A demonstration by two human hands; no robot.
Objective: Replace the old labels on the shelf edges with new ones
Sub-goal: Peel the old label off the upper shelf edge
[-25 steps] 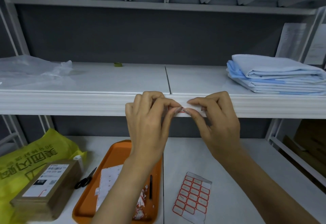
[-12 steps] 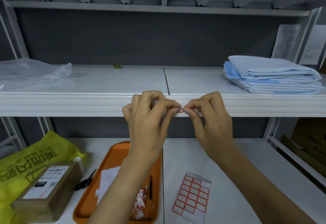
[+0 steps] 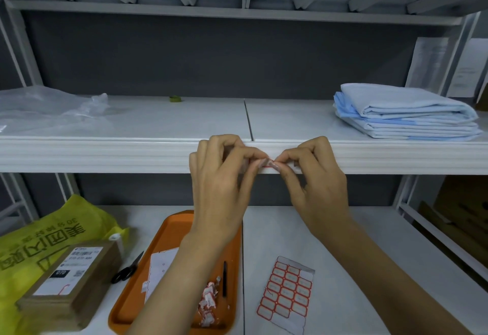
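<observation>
As left hand and right hand pinch what seems the old label at the shelf edge, peel slowly, avoiding tears.

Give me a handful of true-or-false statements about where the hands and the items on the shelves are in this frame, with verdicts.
1. Both the left hand and the right hand pinch at a red-edged label on the shelf edge. True.
2. The label sheet lies inside the orange tray. False: it lies on the lower shelf, right of the tray.
3. The scissors lie between the cardboard parcel and the tray. True.
4. The folded blue cloth sits on the lower shelf. False: it sits on the shelf whose edge is being labelled, at the right.
5. Crumpled red-and-white scraps lie in the tray. True.
</observation>
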